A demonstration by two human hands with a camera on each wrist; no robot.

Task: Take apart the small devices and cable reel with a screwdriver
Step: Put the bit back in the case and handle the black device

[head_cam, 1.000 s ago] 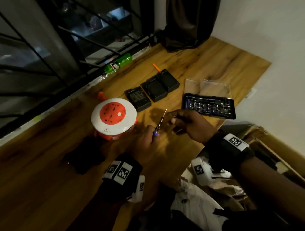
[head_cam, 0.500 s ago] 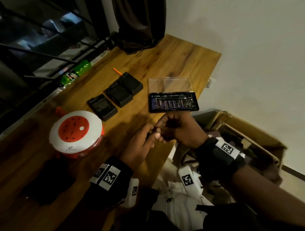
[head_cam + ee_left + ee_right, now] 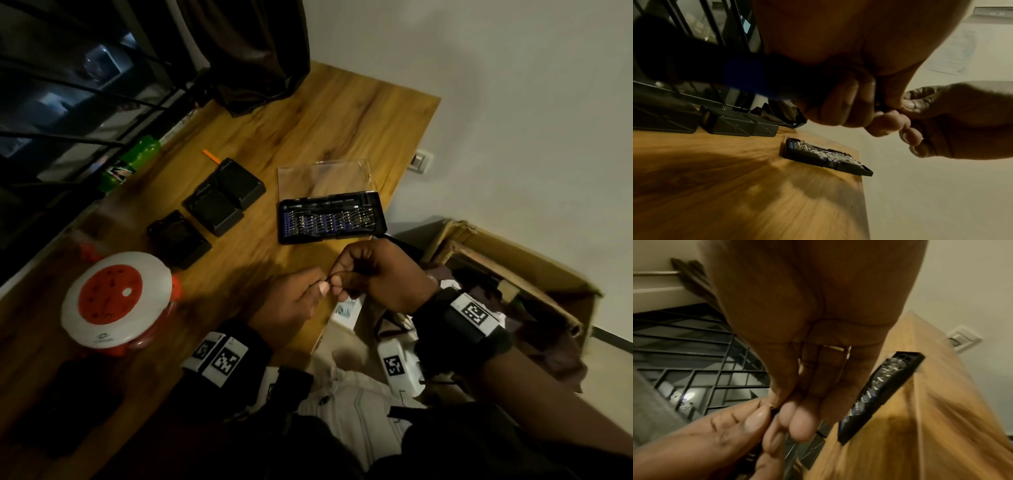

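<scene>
Both my hands met over the near table edge, fitting a bit into the screwdriver; nothing was taken apart yet.

The cable reel (image 3: pixel 116 301) sat closed at nine o'clock from my hands, and the three small black devices (image 3: pixel 212 209) lay shut at eleven o'clock, so I judged the real work had not begun. The open bit case (image 3: pixel 330 221) lay at twelve o'clock, just beyond my knuckles. My left hand (image 3: pixel 287 305) had its fingers curled round the screwdriver (image 3: pixel 748 78) handle, thumb pressed near its tip. My right hand (image 3: pixel 373 274) pinched something tiny and dark at that tip between thumb and fingertips (image 3: pixel 797 423), probably a bit, though too small to be sure.
</scene>
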